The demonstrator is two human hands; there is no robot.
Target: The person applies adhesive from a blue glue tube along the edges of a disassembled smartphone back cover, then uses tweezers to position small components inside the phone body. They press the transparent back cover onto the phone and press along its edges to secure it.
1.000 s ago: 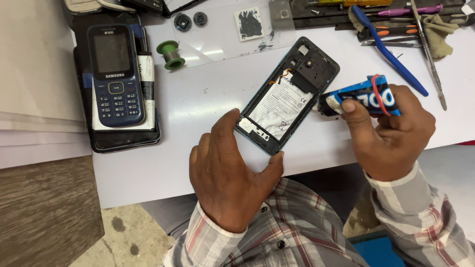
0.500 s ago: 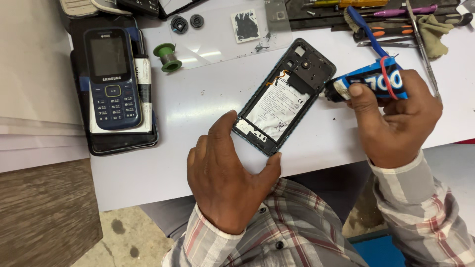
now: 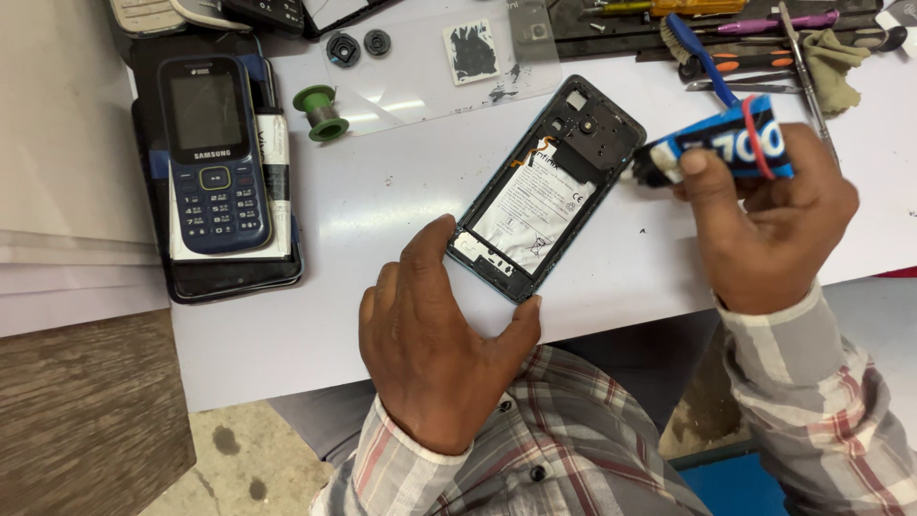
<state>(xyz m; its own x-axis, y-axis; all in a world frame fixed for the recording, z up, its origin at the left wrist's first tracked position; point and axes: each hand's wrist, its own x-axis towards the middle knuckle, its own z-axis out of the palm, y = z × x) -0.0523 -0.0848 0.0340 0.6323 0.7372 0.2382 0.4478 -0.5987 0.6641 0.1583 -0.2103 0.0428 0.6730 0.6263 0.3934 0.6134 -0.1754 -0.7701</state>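
An opened smartphone (image 3: 549, 191) lies back-up on the white table (image 3: 382, 239), its silver battery and dark frame exposed. My left hand (image 3: 435, 334) holds its lower end between thumb and fingers. My right hand (image 3: 759, 225) grips a blue glue tube (image 3: 731, 148) with a red band. The tube's black nozzle touches the phone's right edge near the top.
A dark blue keypad phone (image 3: 215, 158) rests on a stack of phones at the left. A green wire spool (image 3: 320, 112), two small black round parts (image 3: 358, 46) and a black-smeared square (image 3: 473, 53) lie behind. Tools, a blue brush (image 3: 702, 48) and a cloth (image 3: 836, 57) crowd the back right.
The glue tube in my right hand has stayed at the phone's upper right edge. My left hand keeps its hold on the phone; the view has shifted slightly.
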